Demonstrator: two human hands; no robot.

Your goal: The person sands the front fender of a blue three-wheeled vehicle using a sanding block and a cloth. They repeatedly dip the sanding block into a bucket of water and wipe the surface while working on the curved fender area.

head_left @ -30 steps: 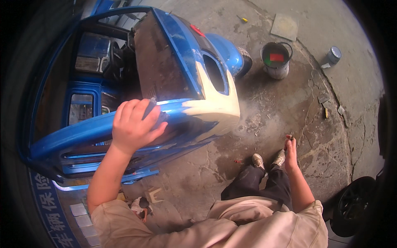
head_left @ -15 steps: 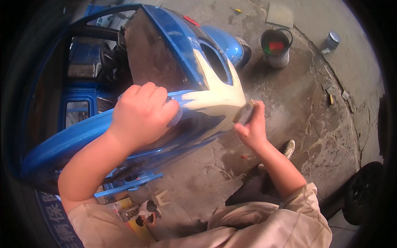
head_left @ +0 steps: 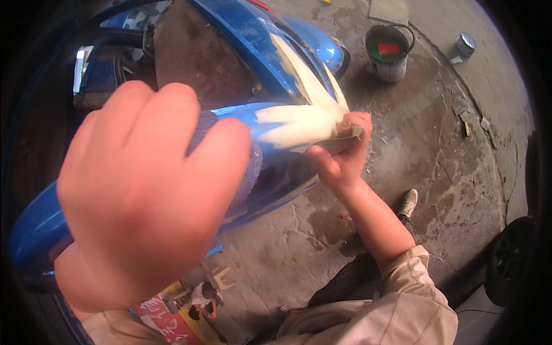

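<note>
My left hand (head_left: 152,178) looms large and blurred near the camera, fingers wrapped round a grey-blue spongy pad (head_left: 247,169). Behind it lies the blue vehicle body (head_left: 227,26), with a cream filler patch (head_left: 293,126) along its corner pillar and rail. My right hand (head_left: 345,161) grips a thin grey-tan abrasive piece (head_left: 336,144) against that cream patch, thumb toward me and fingers at the corner. Part of the pad and the rail under my left hand are hidden.
On the cracked concrete floor (head_left: 437,172) stand a bucket (head_left: 388,63) and a small tin (head_left: 463,49), with scraps (head_left: 460,109) nearby. A dark wheel (head_left: 506,259) is at right. A small-looking person (head_left: 201,299) is beside a beige stool (head_left: 221,279) below the vehicle.
My right hand has risen from beside my legs onto the cream patch with the abrasive piece. My left hand has come much closer to the camera, still holding the pad. The view has shifted.
</note>
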